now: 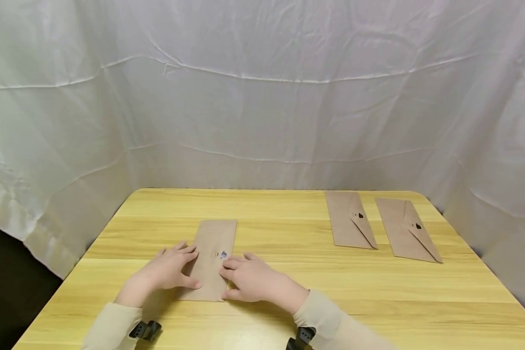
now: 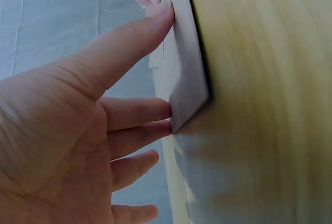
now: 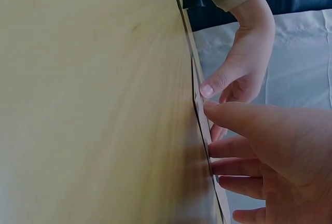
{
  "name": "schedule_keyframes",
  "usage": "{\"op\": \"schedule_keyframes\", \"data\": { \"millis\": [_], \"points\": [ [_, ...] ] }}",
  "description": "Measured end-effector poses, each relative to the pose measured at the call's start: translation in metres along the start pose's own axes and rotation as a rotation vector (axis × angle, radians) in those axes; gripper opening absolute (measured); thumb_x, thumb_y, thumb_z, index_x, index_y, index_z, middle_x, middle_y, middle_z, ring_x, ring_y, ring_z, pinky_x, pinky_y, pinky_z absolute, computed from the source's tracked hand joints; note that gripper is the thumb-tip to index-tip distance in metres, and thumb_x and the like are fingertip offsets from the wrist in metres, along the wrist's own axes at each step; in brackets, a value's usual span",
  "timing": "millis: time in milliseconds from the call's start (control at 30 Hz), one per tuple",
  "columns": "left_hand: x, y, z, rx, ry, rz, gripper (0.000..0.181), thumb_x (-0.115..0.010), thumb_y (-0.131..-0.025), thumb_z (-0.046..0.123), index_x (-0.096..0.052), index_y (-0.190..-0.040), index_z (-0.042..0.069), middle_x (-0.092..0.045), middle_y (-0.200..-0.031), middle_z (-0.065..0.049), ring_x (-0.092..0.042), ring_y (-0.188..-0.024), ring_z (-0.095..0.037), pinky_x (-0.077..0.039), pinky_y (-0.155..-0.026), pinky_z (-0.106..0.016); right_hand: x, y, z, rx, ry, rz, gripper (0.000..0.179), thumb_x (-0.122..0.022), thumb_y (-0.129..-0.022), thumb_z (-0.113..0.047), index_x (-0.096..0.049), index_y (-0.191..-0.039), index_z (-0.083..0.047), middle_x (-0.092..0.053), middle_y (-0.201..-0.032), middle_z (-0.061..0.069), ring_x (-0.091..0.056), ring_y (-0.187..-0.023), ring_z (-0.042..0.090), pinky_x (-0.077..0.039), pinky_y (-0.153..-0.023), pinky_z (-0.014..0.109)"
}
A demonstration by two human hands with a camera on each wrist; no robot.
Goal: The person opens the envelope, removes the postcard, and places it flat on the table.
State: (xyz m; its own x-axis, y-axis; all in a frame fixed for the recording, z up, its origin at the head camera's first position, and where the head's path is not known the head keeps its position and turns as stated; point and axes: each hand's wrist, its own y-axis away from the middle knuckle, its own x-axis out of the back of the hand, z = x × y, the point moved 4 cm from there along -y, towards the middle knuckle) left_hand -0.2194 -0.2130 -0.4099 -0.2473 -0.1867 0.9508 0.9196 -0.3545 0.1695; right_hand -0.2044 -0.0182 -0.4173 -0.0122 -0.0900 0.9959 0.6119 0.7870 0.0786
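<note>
A brown paper envelope (image 1: 212,238) with a small blue printed mark lies flat on the table in the head view. On its left side rests my left hand (image 1: 170,267), fingers spread and thumb on the paper. My right hand (image 1: 251,279) touches the right edge, just below the blue mark. The left wrist view shows the left thumb and two fingertips against the envelope (image 2: 181,73), with the other fingers off it. In the right wrist view, the thumb and fingertips of the right hand (image 3: 264,151) meet the envelope's edge. Neither hand curls round the paper.
Two more brown envelopes (image 1: 349,218) (image 1: 404,228) lie side by side at the table's back right, each with a dark mark and a diagonal flap edge. The wooden table (image 1: 288,228) ends before a hanging white curtain (image 1: 262,112).
</note>
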Motion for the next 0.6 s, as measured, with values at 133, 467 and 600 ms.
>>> {"op": "schedule_keyframes", "data": {
  "millis": [133, 467, 600],
  "points": [
    [0.000, 0.007, -0.006, 0.006, -0.015, 0.001, 0.090, -0.076, -0.073, 0.058, -0.053, -0.138, 0.001, -0.044, -0.150, -0.020, -0.030, -0.142, -0.047, -0.022, -0.104, -0.077, 0.001, -0.007, -0.010, 0.023, 0.022, 0.020, 0.060, -0.050, -0.094, -0.059, -0.052, -0.141, -0.023, -0.050, -0.146, -0.006, -0.045, -0.138, 0.013, -0.041, -0.111, 0.047],
    [-0.003, 0.022, -0.029, -0.029, 0.006, 0.034, 0.097, -0.074, -0.073, 0.060, -0.047, -0.141, -0.003, -0.041, -0.150, -0.024, -0.033, -0.139, -0.050, -0.028, -0.101, -0.075, -0.004, -0.026, -0.024, 0.061, 0.045, 0.038, 0.061, -0.050, -0.093, -0.061, -0.052, -0.141, -0.023, -0.050, -0.146, -0.006, -0.047, -0.136, 0.009, -0.043, -0.109, 0.041],
    [-0.001, 0.026, -0.036, -0.024, 0.005, 0.033, 0.098, -0.075, -0.073, 0.060, -0.046, -0.141, -0.005, -0.041, -0.149, -0.027, -0.032, -0.139, -0.051, -0.030, -0.100, -0.075, -0.002, -0.033, -0.029, 0.068, 0.038, 0.034, 0.062, -0.050, -0.093, -0.062, -0.052, -0.141, -0.023, -0.050, -0.146, -0.007, -0.047, -0.135, 0.008, -0.043, -0.110, 0.041]
  ]
}}
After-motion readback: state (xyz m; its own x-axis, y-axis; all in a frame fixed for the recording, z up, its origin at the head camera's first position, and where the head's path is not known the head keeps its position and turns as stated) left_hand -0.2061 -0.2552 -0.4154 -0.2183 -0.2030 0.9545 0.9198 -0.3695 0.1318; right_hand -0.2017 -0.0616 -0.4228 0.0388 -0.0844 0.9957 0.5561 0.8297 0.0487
